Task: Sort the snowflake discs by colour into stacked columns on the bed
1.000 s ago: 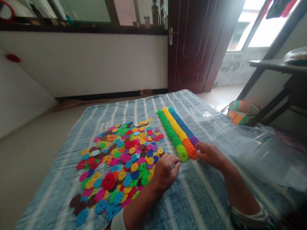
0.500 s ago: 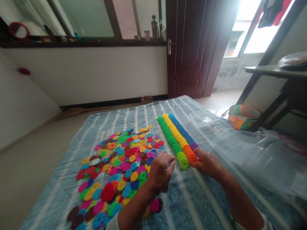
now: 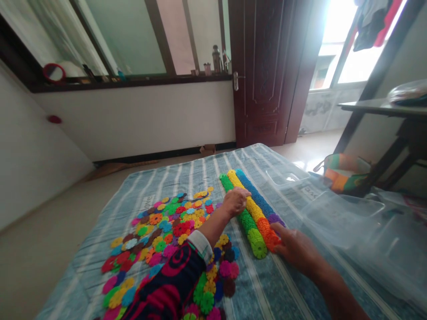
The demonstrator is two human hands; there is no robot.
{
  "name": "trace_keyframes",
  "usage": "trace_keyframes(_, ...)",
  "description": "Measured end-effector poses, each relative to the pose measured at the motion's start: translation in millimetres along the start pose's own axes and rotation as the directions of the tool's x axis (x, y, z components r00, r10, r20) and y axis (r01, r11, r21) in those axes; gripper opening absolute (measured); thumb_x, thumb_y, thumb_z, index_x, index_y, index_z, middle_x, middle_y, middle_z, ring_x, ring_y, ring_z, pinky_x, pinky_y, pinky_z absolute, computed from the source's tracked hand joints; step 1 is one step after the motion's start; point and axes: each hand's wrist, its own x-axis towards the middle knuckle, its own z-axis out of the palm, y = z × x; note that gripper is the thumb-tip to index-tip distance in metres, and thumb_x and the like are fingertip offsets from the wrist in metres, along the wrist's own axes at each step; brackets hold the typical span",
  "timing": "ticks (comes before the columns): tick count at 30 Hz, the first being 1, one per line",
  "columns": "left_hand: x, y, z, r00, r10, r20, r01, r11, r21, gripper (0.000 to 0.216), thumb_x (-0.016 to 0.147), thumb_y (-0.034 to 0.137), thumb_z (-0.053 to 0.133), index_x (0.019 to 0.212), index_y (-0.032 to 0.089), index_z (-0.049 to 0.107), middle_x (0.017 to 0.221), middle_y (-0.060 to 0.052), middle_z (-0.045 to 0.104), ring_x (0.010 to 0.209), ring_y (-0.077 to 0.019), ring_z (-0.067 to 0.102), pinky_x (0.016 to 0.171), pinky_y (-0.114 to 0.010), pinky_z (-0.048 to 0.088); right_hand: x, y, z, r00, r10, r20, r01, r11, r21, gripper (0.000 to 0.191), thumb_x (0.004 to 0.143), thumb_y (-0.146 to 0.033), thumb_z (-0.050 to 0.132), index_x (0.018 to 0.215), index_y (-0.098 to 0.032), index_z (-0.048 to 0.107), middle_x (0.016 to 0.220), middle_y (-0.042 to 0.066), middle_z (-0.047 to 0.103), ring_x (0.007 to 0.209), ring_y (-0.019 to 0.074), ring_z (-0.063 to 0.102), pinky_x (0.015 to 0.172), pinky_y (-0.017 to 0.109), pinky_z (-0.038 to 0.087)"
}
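Three long rolls of flower-shaped plastic discs lie side by side on the striped sheet: a green roll [image 3: 247, 222], a yellow-and-orange roll [image 3: 256, 210] and a blue-and-purple roll [image 3: 256, 190]. My left hand [image 3: 236, 201], fingers curled, is over the green and yellow rolls near their far half; whatever its fingers hold is hidden. At the near end, my right hand [image 3: 296, 249] has thumb and fingers closed against the orange part, close to the purple end. Loose discs in many colours [image 3: 167, 231] are spread left of the rolls, partly covered by my left forearm.
The striped sheet [image 3: 273, 284] covers the bed. To the right lie a clear plastic lid [image 3: 287, 178] and clear plastic containers [image 3: 343, 218]. Beyond the bed stand a dark red door [image 3: 263, 80] and, at far right, a table [image 3: 373, 106].
My left hand has moved forward, from beside the loose discs onto the green and yellow rolls. My right hand stays at the orange end. The view has tilted up slightly.
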Motion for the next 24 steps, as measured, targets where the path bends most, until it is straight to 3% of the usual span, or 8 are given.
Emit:
trace_keyframes(7,13,-11,2,0.998,0.036,0.048,-0.040,0.996,0.083,0.033,0.083,0.010,0.046,0.105,0.021,0.068,0.108,-0.008,0.069,0.105,-0.0246,0.058,0.089,-0.037,0.046,1,0,5,1.000,0.017,0.011,-0.017,1.000,0.015,0.058,0.077,-0.018,0.056,0.135,-0.023,0.052,0.101,0.008,0.074,0.092,0.0264,0.069,0.072,0.031,0.045)
trace_keyframes(14,18,-12,-8,0.990,0.073,0.124,-0.090,0.987,0.136,0.024,0.081,0.011,0.048,0.090,0.021,0.068,0.106,-0.006,0.068,0.101,-0.0235,0.059,0.081,-0.034,0.045,1,-3,3,1.000,0.026,0.003,-0.026,1.000,0.016,0.056,0.078,-0.019,0.056,0.134,-0.026,0.055,0.101,0.008,0.074,0.090,0.0263,0.069,0.074,0.032,0.046)
trace_keyframes(24,17,-15,-3,0.993,0.070,0.091,-0.085,0.983,0.164,0.022,0.086,0.014,0.046,0.093,0.021,0.065,0.103,-0.007,0.068,0.099,-0.0243,0.060,0.078,-0.035,0.045,2,-4,1,0.999,0.020,0.036,-0.022,0.999,0.043,0.056,0.078,-0.019,0.059,0.134,-0.027,0.056,0.103,0.007,0.074,0.092,0.0263,0.068,0.075,0.031,0.046)
